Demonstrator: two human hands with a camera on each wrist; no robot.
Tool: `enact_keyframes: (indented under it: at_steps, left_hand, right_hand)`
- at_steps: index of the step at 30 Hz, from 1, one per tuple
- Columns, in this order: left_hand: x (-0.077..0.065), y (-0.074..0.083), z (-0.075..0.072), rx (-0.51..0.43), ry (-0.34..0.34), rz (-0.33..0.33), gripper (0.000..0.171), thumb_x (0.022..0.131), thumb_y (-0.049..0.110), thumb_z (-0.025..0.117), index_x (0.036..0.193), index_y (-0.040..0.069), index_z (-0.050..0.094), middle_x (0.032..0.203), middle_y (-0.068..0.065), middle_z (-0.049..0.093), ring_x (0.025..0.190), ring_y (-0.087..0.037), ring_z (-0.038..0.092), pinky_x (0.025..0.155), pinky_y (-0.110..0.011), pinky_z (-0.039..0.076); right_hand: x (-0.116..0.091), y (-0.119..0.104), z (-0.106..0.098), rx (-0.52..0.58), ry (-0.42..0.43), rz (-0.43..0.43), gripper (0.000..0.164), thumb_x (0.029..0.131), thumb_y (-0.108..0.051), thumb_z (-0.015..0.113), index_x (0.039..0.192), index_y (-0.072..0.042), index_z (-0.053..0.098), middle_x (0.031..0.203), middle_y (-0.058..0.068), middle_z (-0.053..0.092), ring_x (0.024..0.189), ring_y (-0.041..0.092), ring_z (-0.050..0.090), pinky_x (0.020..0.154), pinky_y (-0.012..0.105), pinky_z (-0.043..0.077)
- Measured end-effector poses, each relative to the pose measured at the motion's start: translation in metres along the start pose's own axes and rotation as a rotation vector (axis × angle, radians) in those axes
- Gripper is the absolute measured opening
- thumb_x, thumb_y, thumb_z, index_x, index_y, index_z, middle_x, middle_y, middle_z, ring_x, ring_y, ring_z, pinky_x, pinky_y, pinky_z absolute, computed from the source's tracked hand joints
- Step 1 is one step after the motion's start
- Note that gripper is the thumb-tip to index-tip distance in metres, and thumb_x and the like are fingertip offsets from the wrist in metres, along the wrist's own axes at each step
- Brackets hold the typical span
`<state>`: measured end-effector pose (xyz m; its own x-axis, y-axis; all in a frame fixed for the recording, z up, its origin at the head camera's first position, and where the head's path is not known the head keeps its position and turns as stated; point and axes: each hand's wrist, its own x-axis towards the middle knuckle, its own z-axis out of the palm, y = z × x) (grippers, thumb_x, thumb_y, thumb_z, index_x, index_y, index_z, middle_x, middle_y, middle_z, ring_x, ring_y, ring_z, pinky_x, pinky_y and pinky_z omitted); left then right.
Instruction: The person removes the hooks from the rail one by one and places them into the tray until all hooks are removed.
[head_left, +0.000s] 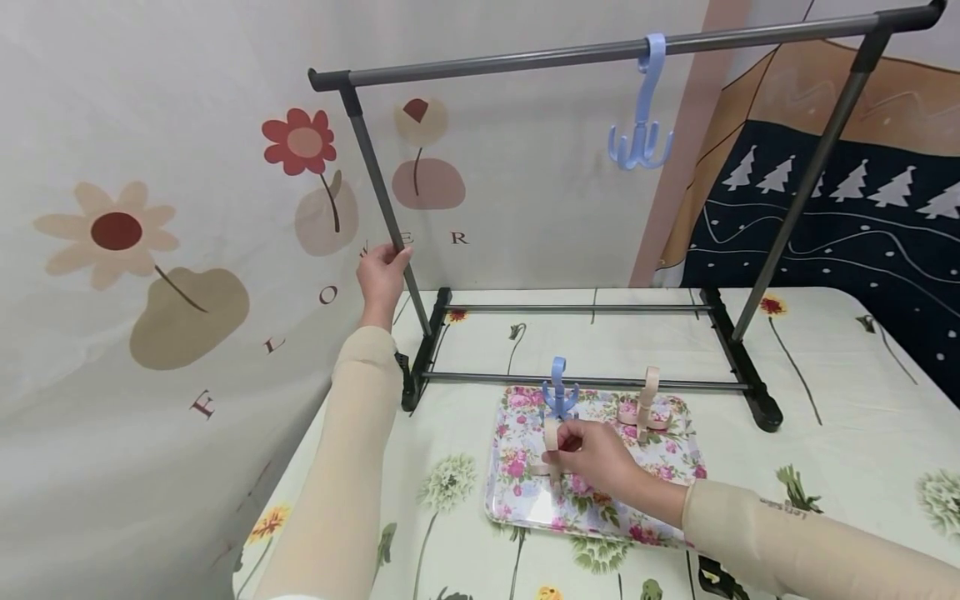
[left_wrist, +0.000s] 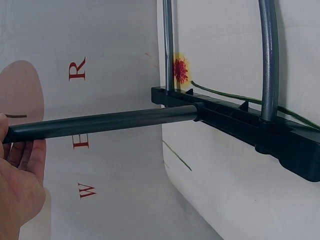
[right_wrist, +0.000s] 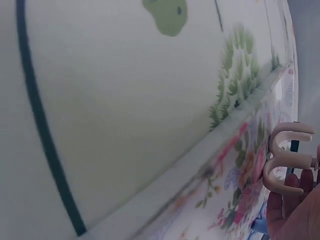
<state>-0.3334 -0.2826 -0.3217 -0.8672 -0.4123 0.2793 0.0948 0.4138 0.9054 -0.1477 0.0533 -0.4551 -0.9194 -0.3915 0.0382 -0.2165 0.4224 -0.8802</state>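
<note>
My left hand [head_left: 384,277] grips the left upright of a dark grey metal garment rack [head_left: 386,187], about halfway up. In the left wrist view, the fingers [left_wrist: 35,157] lie against that pole. With my right hand [head_left: 596,457] I pinch the stem of a beige multi-prong hook [head_left: 551,435], its prongs down over the floral tray [head_left: 517,508]. The right wrist view shows the curved prongs of this beige hook [right_wrist: 287,159] close over the tray. Also on the tray are a blue hook [head_left: 558,402] and a second beige hook [head_left: 647,408].
Another blue hook [head_left: 642,125] hangs from the rack's top bar [head_left: 510,63], right of the middle. The rack's black feet [head_left: 738,358] stand on a flower-print tablecloth [head_left: 420,450]. Behind hangs a pale curtain [head_left: 225,75] with flower prints; a dark tree-print cloth [head_left: 825,225] is at right.
</note>
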Motion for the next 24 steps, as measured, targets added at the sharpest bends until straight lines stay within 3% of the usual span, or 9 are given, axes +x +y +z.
enact_keyframes:
  at_steps: [12, 19, 24]
  left_hand:
    - [0.0, -0.002, 0.0, 0.013, 0.003, 0.0, 0.03, 0.098, 0.027, 0.065, 0.117, 0.005, 0.068, 0.114, -0.011, 0.068, 0.111, -0.024, 0.059, 0.1, -0.042, 0.042]
    - [0.001, -0.002, -0.001, 0.011, 0.0, -0.01, 0.03, 0.098, 0.028, 0.065, 0.118, 0.005, 0.069, 0.114, -0.011, 0.068, 0.111, -0.024, 0.059, 0.1, -0.042, 0.042]
    - [0.001, -0.001, 0.0, 0.012, -0.002, -0.007, 0.029, 0.098, 0.026, 0.065, 0.118, 0.005, 0.069, 0.113, -0.011, 0.068, 0.111, -0.024, 0.059, 0.099, -0.042, 0.043]
  right_hand:
    - [-0.003, 0.0, -0.003, 0.006, -0.049, -0.024, 0.021, 0.084, -0.022, 0.081, 0.093, -0.011, 0.065, 0.089, -0.001, 0.067, 0.085, 0.016, 0.066, 0.064, 0.028, 0.055]
    - [-0.01, -0.011, -0.015, 0.033, -0.065, 0.022, 0.045, 0.079, -0.035, 0.084, 0.111, -0.01, 0.065, 0.111, 0.005, 0.067, 0.106, 0.029, 0.064, 0.081, 0.033, 0.056]
    - [-0.015, -0.018, -0.028, 0.019, -0.062, -0.007, 0.055, 0.081, -0.038, 0.082, 0.121, -0.007, 0.062, 0.119, 0.01, 0.064, 0.113, 0.032, 0.059, 0.092, 0.045, 0.05]
